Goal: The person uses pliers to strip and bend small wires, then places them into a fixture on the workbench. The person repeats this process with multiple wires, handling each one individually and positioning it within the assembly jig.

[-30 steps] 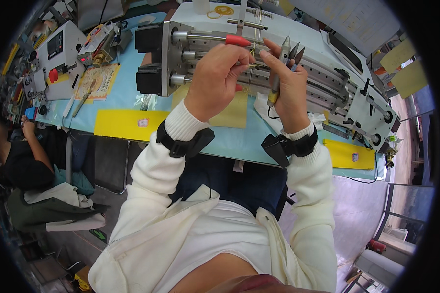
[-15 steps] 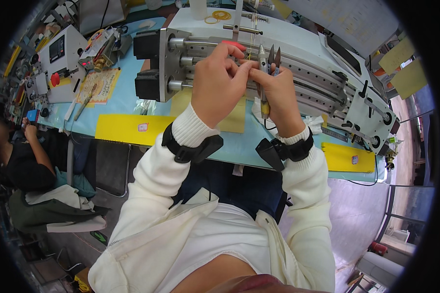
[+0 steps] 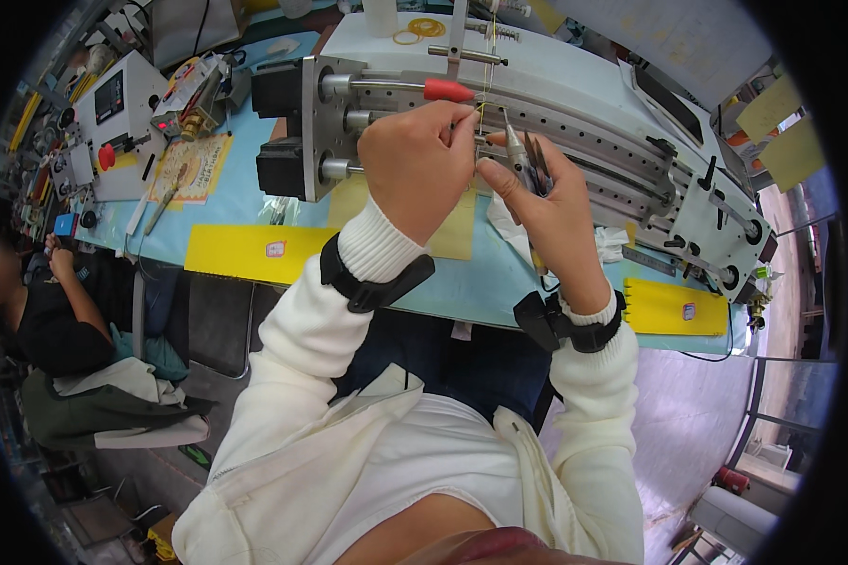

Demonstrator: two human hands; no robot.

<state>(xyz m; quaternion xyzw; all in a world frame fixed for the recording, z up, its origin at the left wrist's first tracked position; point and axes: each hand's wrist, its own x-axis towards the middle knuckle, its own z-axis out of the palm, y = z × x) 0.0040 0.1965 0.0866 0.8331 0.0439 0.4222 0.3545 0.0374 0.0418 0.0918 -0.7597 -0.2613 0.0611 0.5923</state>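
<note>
Above the metal rail machine [image 3: 575, 127], my left hand [image 3: 415, 165] is closed, thumb and forefinger pinched at a fine yellow thread [image 3: 486, 80] that comes down from the machine's upper bar. Exactly how the thread lies between the fingertips is too small to see. My right hand [image 3: 561, 202] is closed around a silver pen-shaped tool [image 3: 515, 149] with a pointed tip. Dark pointed blades [image 3: 537, 155], like those of small scissors, stick out of the same hand beside it. The tool's tip points up near the thread. Just beyond my left hand lies a red cone-shaped piece [image 3: 448, 89] along a rod.
Black motors [image 3: 278, 127] form the machine's left end. Yellow boards [image 3: 254, 252] and crumpled white tissue [image 3: 611, 243] lie along the table's front. A control box [image 3: 113, 104] stands at left, where another person [image 3: 57, 301] sits. A tablet [image 3: 664, 104] lies behind the machine.
My right hand has moved right and slightly nearer, away from the left, with the tool and blades tilting left. My left hand has lowered and turned, uncovering the red piece.
</note>
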